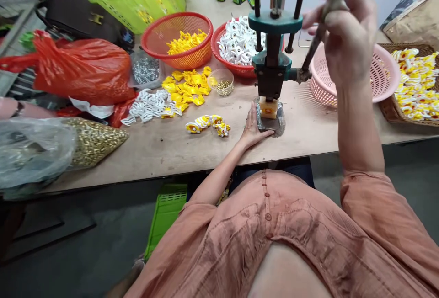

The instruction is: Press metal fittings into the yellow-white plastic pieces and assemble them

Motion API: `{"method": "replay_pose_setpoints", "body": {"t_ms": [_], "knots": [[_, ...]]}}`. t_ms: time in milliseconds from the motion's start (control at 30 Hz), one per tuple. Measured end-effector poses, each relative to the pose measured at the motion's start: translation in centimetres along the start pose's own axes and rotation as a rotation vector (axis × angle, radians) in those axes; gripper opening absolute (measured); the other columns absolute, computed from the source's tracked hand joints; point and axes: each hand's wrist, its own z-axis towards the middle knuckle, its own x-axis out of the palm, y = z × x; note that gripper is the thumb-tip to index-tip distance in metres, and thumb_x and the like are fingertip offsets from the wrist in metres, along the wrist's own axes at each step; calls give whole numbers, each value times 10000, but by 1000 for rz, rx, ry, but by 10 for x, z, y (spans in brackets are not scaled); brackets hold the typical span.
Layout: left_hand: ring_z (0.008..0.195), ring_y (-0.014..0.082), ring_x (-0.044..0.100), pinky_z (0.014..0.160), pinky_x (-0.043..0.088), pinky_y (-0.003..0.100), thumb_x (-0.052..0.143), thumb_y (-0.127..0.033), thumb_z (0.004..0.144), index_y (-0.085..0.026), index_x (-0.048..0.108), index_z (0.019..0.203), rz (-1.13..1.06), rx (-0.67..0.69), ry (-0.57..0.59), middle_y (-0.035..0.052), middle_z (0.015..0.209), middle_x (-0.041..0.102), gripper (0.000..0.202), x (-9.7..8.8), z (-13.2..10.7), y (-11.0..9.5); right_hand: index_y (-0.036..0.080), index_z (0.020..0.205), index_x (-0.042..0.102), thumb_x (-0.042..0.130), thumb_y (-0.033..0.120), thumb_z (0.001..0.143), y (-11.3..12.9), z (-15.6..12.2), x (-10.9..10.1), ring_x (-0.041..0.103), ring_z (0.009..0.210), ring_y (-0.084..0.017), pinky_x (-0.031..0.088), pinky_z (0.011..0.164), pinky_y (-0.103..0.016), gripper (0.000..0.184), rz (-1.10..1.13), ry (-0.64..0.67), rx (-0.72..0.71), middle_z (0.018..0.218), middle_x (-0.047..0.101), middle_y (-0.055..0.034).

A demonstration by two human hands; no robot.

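Note:
A green hand press [272, 60] stands on the wooden table [164, 147]. My right hand [346, 33] is closed round its dark lever handle [317, 37], raised high at the right. My left hand [253, 126] lies on the table at the press base, fingers together against a yellow-orange piece [268, 107] under the ram; whether they pinch it I cannot see. A few assembled yellow-and-white pieces [208, 124] lie just left of that hand.
Loose yellow parts [187, 88] and white parts [147, 106] lie mid-table, beside a small bowl [222, 82]. Red baskets hold yellow [178, 39] and white parts [236, 42]. A pink basket [384, 78] and wicker tray [416, 83] sit right; bags [78, 69] left.

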Motion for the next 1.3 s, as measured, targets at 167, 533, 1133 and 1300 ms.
{"method": "replay_pose_setpoints", "body": {"t_ms": [167,533,1133,1300], "knots": [[1766,398,-8,1437,84,606,979,-544,733,-305,-89,1781,26,-16,-9,163,1889,-30,1515,2,-2,0,214,743,488,565,435,1100,14,-138,37,784,1010,-220,436,1265,-667,427,-252,-18,-360,801,676,25],[1755,444,19,1433,54,613,954,-561,746,-230,12,1791,55,-10,-3,202,1870,78,1445,6,-3,-7,278,724,650,701,673,974,-1,-185,50,722,1257,-359,222,1347,-819,470,-313,253,94,871,727,-31],[1139,236,694,1018,579,377,790,-502,958,-220,823,1056,-259,-19,-411,87,1170,731,300,2,42,-27,127,973,712,521,593,1101,-136,-15,30,676,554,-97,572,572,-225,519,268,-204,863,679,645,26],[893,186,697,848,584,324,648,-455,1055,-214,809,1144,-225,-44,-408,68,1059,758,303,-23,8,-22,221,1068,755,501,692,1086,-98,-101,3,776,815,-190,664,826,-373,535,51,-202,529,725,665,-10]]}}
